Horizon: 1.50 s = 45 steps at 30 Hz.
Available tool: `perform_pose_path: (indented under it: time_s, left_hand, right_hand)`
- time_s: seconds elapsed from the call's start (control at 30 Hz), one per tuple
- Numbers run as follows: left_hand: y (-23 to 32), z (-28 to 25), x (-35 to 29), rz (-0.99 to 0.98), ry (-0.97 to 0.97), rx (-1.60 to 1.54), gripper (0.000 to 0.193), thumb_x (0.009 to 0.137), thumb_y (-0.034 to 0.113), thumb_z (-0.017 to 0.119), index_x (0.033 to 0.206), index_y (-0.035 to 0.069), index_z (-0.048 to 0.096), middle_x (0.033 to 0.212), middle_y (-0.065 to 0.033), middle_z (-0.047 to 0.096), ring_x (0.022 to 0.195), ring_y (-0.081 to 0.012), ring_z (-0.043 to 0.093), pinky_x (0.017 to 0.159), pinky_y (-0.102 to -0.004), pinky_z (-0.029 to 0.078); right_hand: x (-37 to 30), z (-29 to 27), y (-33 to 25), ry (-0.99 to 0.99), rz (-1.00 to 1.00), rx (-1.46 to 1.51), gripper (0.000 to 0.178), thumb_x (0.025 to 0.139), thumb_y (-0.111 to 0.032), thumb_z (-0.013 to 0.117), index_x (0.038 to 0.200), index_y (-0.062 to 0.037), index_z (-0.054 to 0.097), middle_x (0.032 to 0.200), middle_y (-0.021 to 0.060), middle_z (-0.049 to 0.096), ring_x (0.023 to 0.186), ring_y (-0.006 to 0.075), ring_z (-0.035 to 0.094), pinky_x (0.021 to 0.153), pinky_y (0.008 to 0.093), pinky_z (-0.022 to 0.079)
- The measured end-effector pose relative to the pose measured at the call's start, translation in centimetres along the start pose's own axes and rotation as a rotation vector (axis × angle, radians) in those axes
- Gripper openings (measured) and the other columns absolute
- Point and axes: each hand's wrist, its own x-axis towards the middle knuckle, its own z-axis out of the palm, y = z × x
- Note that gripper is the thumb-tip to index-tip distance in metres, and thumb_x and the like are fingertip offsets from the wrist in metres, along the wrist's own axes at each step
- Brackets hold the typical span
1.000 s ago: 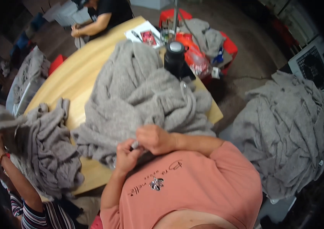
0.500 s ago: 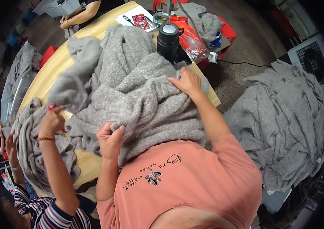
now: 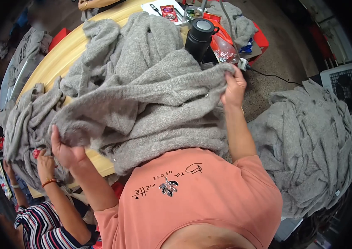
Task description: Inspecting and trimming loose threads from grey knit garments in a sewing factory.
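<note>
A grey knitted garment (image 3: 143,92) is stretched sideways in front of me, over a heap of the same grey knitwear (image 3: 151,37) on the table. My right hand (image 3: 235,88) grips its ribbed edge at the right end, thumb and fingers closed over the cloth. At the other end my left hand (image 3: 69,152) holds the garment, thumb up along the edge; the left fingers are hidden behind the cloth. Between the hands the edge sags slightly. Layers of knit lie against my front.
A black bottle (image 3: 199,39) stands beyond the heap. At left, a co-worker's hand (image 3: 46,166) with a beaded bracelet touches another knit pile (image 3: 30,124). A large knit heap (image 3: 304,145) is at right, near a black cable (image 3: 273,77). The curved wooden table (image 3: 53,68) extends left.
My hands have moved apart, the left outward to the left, the right outward to the right, stretching the garment's edge between them. The co-worker's hand has lowered onto the left pile.
</note>
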Motion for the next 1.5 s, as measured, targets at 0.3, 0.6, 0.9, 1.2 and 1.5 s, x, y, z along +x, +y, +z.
perform_pose_path:
  time_s: [0.3,0.6,0.9,1.2,1.5]
  left_hand:
    - [-9.6,5.7,-6.5,-0.144,-0.523,0.697,0.013,0.071,-0.002,0.061,0.084,0.001,0.06,0.077,0.0022,0.057,0.066,-0.0038,0.048,0.056,-0.0188,0.039]
    - [-10.4,4.4,-7.0,-0.314,-0.528,0.429,0.007,0.082,0.001,0.055,0.083,-0.001,0.061,0.075,-0.0017,0.061,0.065,-0.006,0.053,0.059,-0.0199,0.041]
    - [-10.5,4.0,-6.9,-0.218,-0.484,0.482,0.006,0.08,-0.001,0.058,0.083,-0.003,0.062,0.073,-0.0021,0.062,0.063,-0.0059,0.053,0.056,-0.0195,0.042]
    - [-11.3,2.4,-7.5,0.208,-0.482,0.924,0.007,0.077,-0.002,0.06,0.083,0.0,0.065,0.065,-0.0006,0.058,0.057,-0.0045,0.047,0.05,-0.0215,0.038]
    - [-11.0,2.8,-7.2,0.748,-0.596,1.268,0.02,0.069,-0.008,0.055,0.086,0.003,0.06,0.071,-0.0143,0.059,0.061,-0.0312,0.058,0.053,-0.0351,0.046]
  right_hand:
    - [-7.4,9.6,-5.0,-1.158,-0.758,-0.526,0.017,0.072,-0.004,0.059,0.088,-0.0006,0.056,0.083,0.012,0.059,0.062,0.0251,0.059,0.052,0.0318,0.047]
    - [-9.5,11.8,-2.3,-1.016,-0.993,-0.619,0.015,0.066,-0.003,0.057,0.081,0.0,0.054,0.074,0.0073,0.052,0.05,0.0166,0.048,0.042,0.0283,0.039]
    - [-9.4,12.3,-1.9,-0.965,-0.913,-0.662,0.012,0.068,-0.004,0.057,0.078,-0.0014,0.051,0.068,0.0054,0.044,0.053,0.0185,0.049,0.046,0.0296,0.04]
    - [-7.8,11.7,0.6,-1.252,-0.073,-0.436,0.021,0.063,-0.003,0.058,0.084,-0.0031,0.055,0.083,0.01,0.06,0.073,0.0265,0.059,0.06,0.0321,0.045]
    - [-10.1,11.8,1.7,-1.032,-0.242,-0.625,0.01,0.069,-0.004,0.053,0.078,-0.0013,0.049,0.07,0.0141,0.055,0.061,0.0328,0.057,0.053,0.0403,0.044]
